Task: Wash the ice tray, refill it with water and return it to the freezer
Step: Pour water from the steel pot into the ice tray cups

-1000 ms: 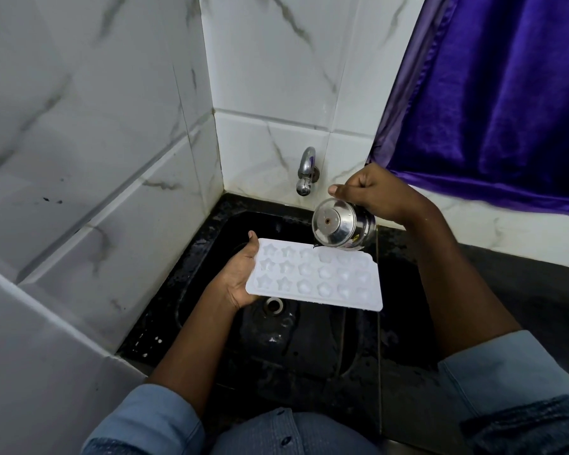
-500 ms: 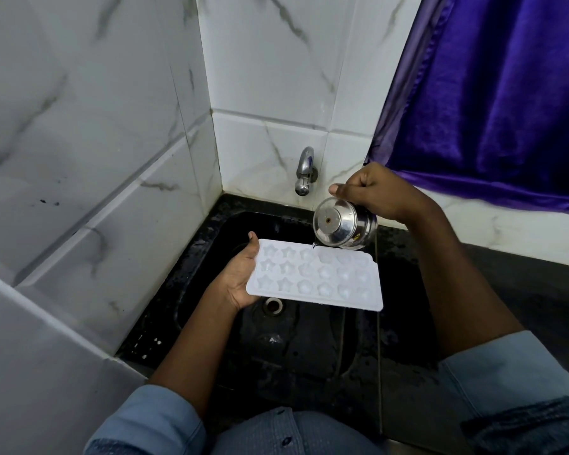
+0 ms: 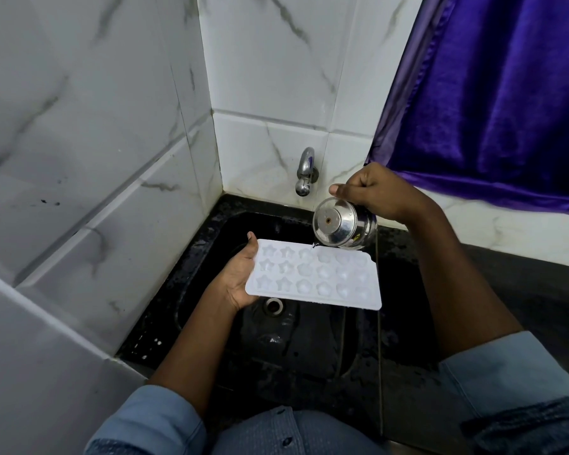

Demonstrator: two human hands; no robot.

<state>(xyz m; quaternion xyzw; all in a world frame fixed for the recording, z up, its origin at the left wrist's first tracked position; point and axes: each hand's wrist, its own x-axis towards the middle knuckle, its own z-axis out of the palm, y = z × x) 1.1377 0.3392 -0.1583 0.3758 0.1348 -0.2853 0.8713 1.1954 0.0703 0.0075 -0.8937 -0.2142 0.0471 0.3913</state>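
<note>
Ice tray [image 3: 312, 280]: 1, white, 18 shaped cavities. Left hand [image 3: 239, 280] fingers clamp its end; right hand [image 3: 375, 192] fingers wrap 1 tilted steel cup [image 3: 340, 226].

Soft even light, dim black sink [image 3: 211, 244], sharp focus, wide-angle bending at edges

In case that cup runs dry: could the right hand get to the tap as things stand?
Probably yes: the tap sits just beside the right hand, with nothing between. But that hand grips the steel cup, tipped over the ice tray, so turning it looks awkward.
</note>
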